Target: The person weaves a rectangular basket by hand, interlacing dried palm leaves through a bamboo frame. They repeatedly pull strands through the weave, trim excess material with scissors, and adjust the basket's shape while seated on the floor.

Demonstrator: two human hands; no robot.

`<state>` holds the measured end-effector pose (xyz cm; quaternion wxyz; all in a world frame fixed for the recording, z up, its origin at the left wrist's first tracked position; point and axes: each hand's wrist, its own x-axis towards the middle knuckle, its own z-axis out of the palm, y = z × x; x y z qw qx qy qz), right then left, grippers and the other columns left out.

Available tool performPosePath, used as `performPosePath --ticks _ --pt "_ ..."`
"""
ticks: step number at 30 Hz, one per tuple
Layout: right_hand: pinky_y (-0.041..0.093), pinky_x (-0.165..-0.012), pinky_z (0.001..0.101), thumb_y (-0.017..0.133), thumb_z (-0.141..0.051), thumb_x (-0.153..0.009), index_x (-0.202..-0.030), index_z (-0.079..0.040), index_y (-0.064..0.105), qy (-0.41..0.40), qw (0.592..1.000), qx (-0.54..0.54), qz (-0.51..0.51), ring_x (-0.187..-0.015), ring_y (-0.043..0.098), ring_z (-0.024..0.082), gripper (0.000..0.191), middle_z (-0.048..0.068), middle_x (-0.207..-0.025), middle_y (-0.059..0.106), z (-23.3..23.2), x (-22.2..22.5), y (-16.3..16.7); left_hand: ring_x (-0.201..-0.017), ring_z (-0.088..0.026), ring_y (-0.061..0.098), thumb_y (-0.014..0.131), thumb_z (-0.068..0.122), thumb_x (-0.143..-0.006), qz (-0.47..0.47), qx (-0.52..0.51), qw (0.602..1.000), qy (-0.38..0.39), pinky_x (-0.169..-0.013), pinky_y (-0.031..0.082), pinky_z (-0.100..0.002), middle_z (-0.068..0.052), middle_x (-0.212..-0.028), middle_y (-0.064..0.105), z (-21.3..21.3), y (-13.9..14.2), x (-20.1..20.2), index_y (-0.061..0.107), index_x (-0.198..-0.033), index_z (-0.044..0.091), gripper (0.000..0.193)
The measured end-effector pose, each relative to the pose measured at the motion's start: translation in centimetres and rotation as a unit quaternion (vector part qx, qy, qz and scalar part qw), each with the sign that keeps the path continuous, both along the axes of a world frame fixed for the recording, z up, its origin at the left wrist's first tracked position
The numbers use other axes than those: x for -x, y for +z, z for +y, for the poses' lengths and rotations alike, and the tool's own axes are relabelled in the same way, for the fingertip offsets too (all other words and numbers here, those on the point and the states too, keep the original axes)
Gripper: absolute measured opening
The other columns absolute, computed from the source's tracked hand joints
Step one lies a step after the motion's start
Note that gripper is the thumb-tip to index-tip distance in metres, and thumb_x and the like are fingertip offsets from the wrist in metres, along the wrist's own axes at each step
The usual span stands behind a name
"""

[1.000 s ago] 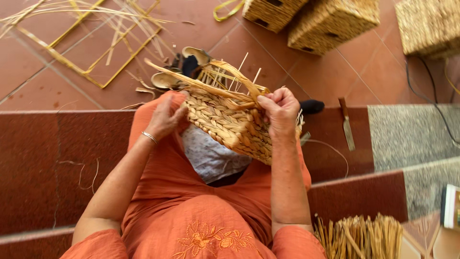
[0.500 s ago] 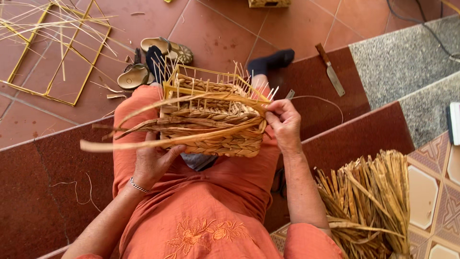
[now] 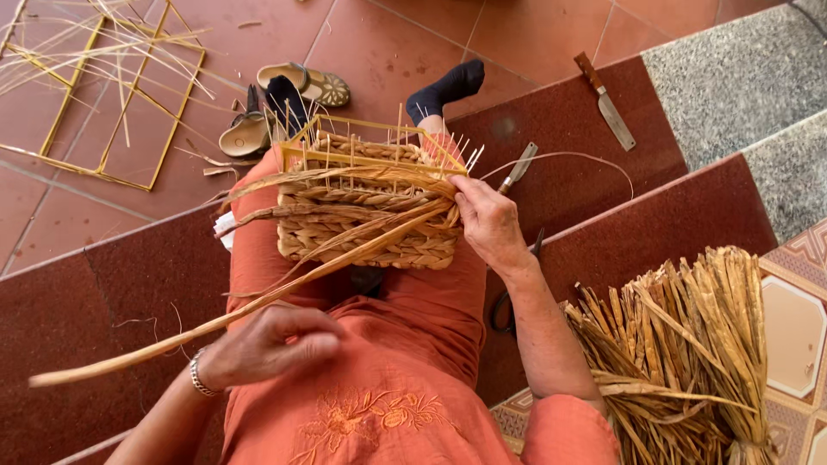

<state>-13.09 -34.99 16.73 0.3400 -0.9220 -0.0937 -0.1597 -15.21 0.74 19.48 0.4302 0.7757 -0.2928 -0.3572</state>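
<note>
On the dark red step (image 3: 112,284) where the person sits in an orange dress, things spread out by size: at the right lies a big loose bundle of dry straw-coloured reed stalks (image 3: 680,353), and at the upper left, on the terracotta tiled floor (image 3: 388,43), lies a rectangular frame of thin yellow cane rods (image 3: 108,99). Across the lap, resting on the thighs, sits the half-woven rectangular basket of plaited pale straw (image 3: 366,215), its upright thin stakes poking out along the top edge. Its right end is gripped by the right hand (image 3: 487,224), forearm reaching forward from the elbow, fingers closed round the basket's corner where loose strands gather. A long flat strand of tan reed (image 3: 215,323) runs from that corner diagonally down to the left, passing the left hand (image 3: 267,344), which hovers low near the waist, wrist bent and wearing a silver bracelet, fingers curled loosely round the strand. Beyond the basket are a pair of tan sandals (image 3: 276,108), a wooden-handled knife (image 3: 607,99) on the step, and a small metal tool (image 3: 517,168) beside the right hand.
</note>
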Motion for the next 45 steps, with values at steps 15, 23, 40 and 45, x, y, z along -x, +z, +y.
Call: performPosePath --ticks 15,23,40,45 --pt "0.061 -0.082 0.033 0.074 0.0 -0.094 -0.113 -0.001 0.065 0.03 0.999 -0.034 -0.01 -0.096 0.071 0.021 0.021 0.01 -0.107 0.069 0.5 0.1 1.6 -0.117 -0.033 0.058 0.063 0.011 -0.086 -0.568 -0.001 0.819 0.079 -0.105 0.044 -0.051 -0.016 -0.121 0.06 -8.8 -4.9 -4.1 0.054 -0.117 0.006 0.032" --pt "0.06 -0.062 0.0301 0.068 -0.008 -0.1 -0.107 -0.003 0.064 -0.031 0.989 -0.079 0.125 -0.074 0.07 0.019 0.009 0.008 -0.09 0.072 0.0 -0.3 0.8 -0.073 -0.026 0.063 0.057 0.028 -0.098 -0.369 -0.152 0.915 -0.055 -0.056 0.054 -0.041 -0.012 -0.086 0.061 -6.8 -5.6 -0.8 0.048 -0.139 0.007 0.047" --pt "0.056 -0.071 0.0222 0.058 -0.002 -0.105 -0.113 -0.002 0.061 0.01 0.94 -0.266 0.211 -0.085 0.065 0.007 0.008 0.003 -0.099 0.074 -1.0 0.0 -0.6 -0.065 -0.037 0.066 0.068 0.013 -0.09 -0.339 0.07 0.928 0.138 -0.055 0.051 -0.047 -0.02 -0.08 0.07 -17.9 -4.6 -11.1 0.052 -0.138 0.001 0.052" --pt "0.058 -0.079 0.0227 0.059 -0.004 -0.105 -0.115 -0.002 0.062 0.016 0.956 -0.24 0.168 -0.092 0.068 0.007 0.01 0.003 -0.1 0.075 -0.6 0.0 -0.6 -0.073 -0.029 0.072 0.07 0.015 -0.094 -0.261 0.159 0.932 0.194 -0.063 0.055 -0.039 -0.015 -0.084 0.074 -17.9 -5.3 -10.4 0.064 -0.109 0.006 0.018"
